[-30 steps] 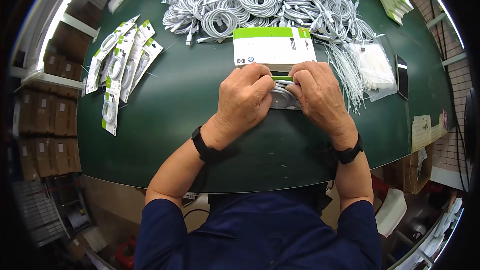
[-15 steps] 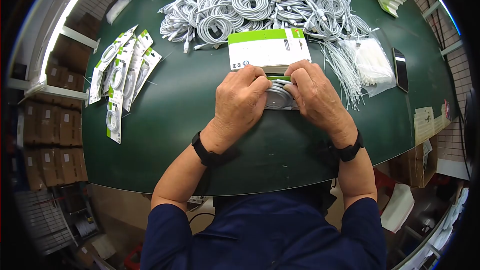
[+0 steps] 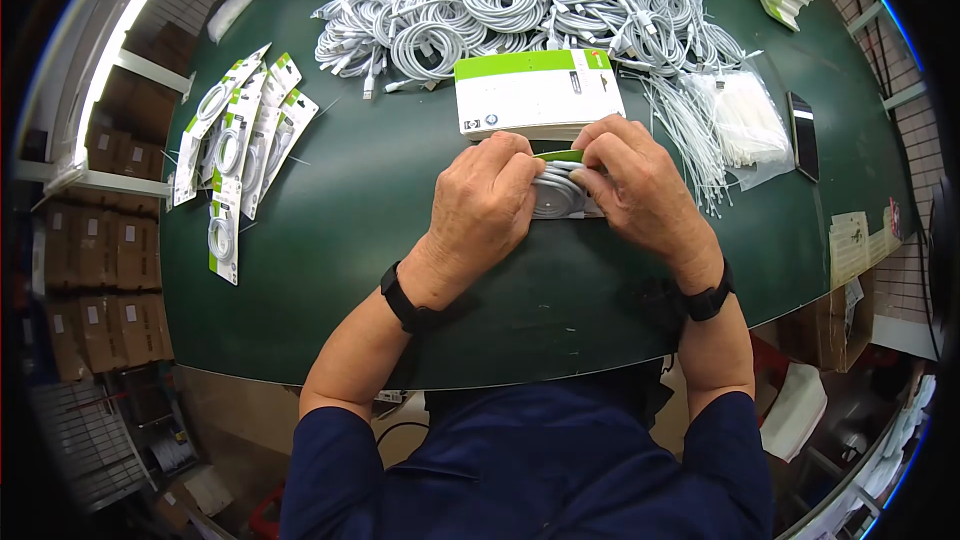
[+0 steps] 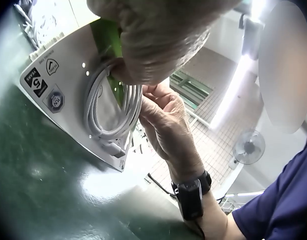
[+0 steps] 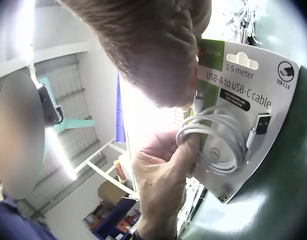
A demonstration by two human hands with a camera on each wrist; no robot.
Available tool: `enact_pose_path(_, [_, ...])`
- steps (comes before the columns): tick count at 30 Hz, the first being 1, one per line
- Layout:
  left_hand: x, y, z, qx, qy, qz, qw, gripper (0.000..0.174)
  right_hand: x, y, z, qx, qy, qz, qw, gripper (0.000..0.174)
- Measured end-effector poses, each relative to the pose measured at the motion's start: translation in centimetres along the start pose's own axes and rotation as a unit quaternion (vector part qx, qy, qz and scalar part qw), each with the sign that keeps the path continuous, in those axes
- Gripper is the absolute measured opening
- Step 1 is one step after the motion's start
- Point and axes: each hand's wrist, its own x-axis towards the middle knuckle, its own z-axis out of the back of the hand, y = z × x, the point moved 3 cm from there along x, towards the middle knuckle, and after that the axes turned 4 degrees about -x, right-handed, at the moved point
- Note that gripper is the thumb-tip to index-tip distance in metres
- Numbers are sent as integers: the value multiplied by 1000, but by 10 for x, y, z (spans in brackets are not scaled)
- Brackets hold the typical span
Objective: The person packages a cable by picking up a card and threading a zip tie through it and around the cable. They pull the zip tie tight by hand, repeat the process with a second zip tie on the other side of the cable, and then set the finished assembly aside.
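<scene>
Both hands hold a white and green packaging card (image 5: 243, 75) with a coiled white USB cable (image 5: 226, 162) lying against its front. My left hand (image 3: 482, 198) pinches the card and coil from the left, and my right hand (image 3: 645, 190) does so from the right. Between them the card bends into a curve, seen in the left wrist view (image 4: 68, 75). Printing reads "USB-A to USB-C cable". One metal plug (image 5: 262, 122) sits at the card's outer side; a second connector (image 5: 197, 102) is beside the right fingers. Fingertips behind the card are hidden.
A stack of flat cards (image 3: 530, 100) lies just beyond the hands, before a big heap of coiled cables (image 3: 500, 10). Carded cables (image 3: 235, 145) overlap at the left. Loose zip ties (image 3: 690, 140), a bag of ties (image 3: 745, 125) and a phone (image 3: 802, 137) lie right.
The head view has shifted a little. Both hands stay on the card and cable, with only slight movement of the fingers.
</scene>
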Motion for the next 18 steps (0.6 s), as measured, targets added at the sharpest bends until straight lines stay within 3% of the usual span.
enact_pose_path(2, [-1,-1,-1,0,-1,-2,1000,25,0,-1,-2,21,-29,-12,999,21])
enact_pose_path(8, [-1,-3,0,6,-2,-10,1000,25,4,20,-5,-65,-48,65,995,36])
enact_pose_path(14, [-2,-7,0,-8,15,-17,1000,16,1,12,-8,-55,-75,54,994,31])
enact_pose_path(18, [-3,-4,0,-15,-7,-34,999,25,-1,12,-5,-10,-77,16,997,33])
